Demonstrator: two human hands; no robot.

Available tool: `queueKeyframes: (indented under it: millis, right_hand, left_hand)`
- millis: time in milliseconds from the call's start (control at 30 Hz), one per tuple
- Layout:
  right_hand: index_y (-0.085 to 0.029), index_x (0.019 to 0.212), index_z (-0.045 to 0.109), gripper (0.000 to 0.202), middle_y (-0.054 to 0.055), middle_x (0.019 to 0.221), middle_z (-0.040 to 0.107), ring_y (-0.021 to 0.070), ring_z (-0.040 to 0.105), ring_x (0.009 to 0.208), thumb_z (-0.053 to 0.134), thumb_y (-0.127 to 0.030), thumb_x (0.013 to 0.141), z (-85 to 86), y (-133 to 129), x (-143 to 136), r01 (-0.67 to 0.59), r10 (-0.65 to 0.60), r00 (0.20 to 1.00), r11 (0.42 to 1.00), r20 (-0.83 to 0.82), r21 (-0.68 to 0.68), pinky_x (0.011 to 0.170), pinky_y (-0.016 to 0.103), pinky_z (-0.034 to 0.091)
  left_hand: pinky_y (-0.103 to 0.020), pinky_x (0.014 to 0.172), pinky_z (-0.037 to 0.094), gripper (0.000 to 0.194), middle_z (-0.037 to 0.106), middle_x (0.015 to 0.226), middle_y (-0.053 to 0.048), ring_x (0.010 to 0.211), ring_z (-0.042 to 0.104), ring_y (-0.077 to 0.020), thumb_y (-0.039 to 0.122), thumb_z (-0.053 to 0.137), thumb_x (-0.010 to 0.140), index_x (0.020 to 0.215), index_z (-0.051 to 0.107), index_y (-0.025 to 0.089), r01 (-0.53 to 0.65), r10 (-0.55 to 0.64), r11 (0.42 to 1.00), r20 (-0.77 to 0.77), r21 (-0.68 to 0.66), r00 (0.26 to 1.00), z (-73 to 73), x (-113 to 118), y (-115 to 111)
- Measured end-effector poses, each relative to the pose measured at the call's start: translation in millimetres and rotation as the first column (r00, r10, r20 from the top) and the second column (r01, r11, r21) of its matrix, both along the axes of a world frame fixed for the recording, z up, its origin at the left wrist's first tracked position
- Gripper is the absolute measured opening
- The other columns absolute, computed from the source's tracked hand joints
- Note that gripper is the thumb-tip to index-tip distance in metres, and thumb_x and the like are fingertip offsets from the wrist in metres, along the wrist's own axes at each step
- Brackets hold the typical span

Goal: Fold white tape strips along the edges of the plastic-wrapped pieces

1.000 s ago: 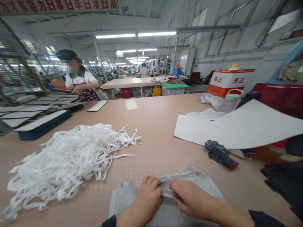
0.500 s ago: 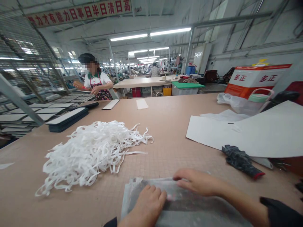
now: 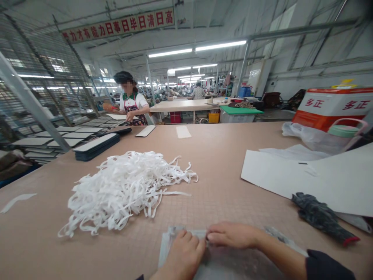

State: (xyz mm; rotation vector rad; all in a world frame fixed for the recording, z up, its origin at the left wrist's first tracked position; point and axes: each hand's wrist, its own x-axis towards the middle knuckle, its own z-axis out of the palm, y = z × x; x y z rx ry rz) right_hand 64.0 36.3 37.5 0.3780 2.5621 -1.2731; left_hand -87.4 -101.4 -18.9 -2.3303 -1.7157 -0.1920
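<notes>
A clear plastic sheet or bag (image 3: 233,264) lies at the table's near edge, over something greyish. My left hand (image 3: 186,251) rests on its left part, fingers curled down onto the plastic. Close beside it on the right, my right hand (image 3: 230,234) has its fingers pressed together at the upper edge of the plastic; the fingertips nearly meet my left hand. A tangled heap of white strips (image 3: 125,186) sits to the left beyond my hands.
On the brown table (image 3: 218,167) are a white board (image 3: 314,179), a dark glove (image 3: 323,217) with a red cuff, and a stack of dark-edged panels (image 3: 97,147). A person (image 3: 132,103) stands at the far left, holding a panel.
My right hand has moved left along the plastic's upper edge, closer to my left hand. The view has shifted, so the table's things appear displaced. The person at the far left has moved a panel.
</notes>
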Motion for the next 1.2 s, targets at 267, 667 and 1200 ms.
queueKeyframes:
  millis: [267, 667, 1200]
  right_hand:
    - [-0.022, 0.074, 0.065, 0.023, 0.006, 0.077, 0.065, 0.0243, 0.058, 0.070, 0.052, -0.017, 0.056, -18.1, 71, 133, 0.261, -0.421, 0.868, 0.838, 0.262, 0.479, 0.058, 0.031, 0.039]
    - [-0.017, 0.110, 0.054, 0.040, 0.011, 0.119, 0.053, 0.0225, 0.047, 0.108, 0.040, -0.007, 0.075, -37.9, 99, -103, 0.370, -0.336, 0.927, 0.747, -0.167, 0.552, 0.087, 0.036, 0.033]
    - [-0.018, 0.071, 0.062, 0.024, 0.002, 0.069, 0.064, 0.0195, 0.057, 0.070, 0.045, -0.035, 0.074, -17.0, 90, 108, 0.578, -0.547, 0.815, 0.791, -0.190, 0.202, 0.065, 0.028, 0.042]
  left_hand:
    - [-0.033, 0.083, 0.035, 0.035, 0.058, 0.096, -0.002, 0.091, 0.051, -0.0186, 0.020, 0.057, 0.075, 0.109, 0.047, 0.024, -0.174, 0.220, 0.941, 0.133, -0.290, 0.967, 15.6, -33, 17]
    - [-0.046, 0.100, 0.021, 0.033, 0.051, 0.121, -0.007, 0.115, 0.041, -0.0245, 0.022, 0.052, 0.076, 0.109, 0.052, 0.025, -0.464, 0.462, 0.885, 0.055, 0.030, 0.885, 26.5, -113, 64]
    - [-0.057, 0.098, 0.007, 0.036, 0.046, 0.126, -0.014, 0.120, 0.031, -0.0349, 0.031, 0.046, 0.077, 0.109, 0.055, 0.017, -0.655, 0.656, 0.753, -0.115, 0.052, 0.746, 28.5, -162, 62]
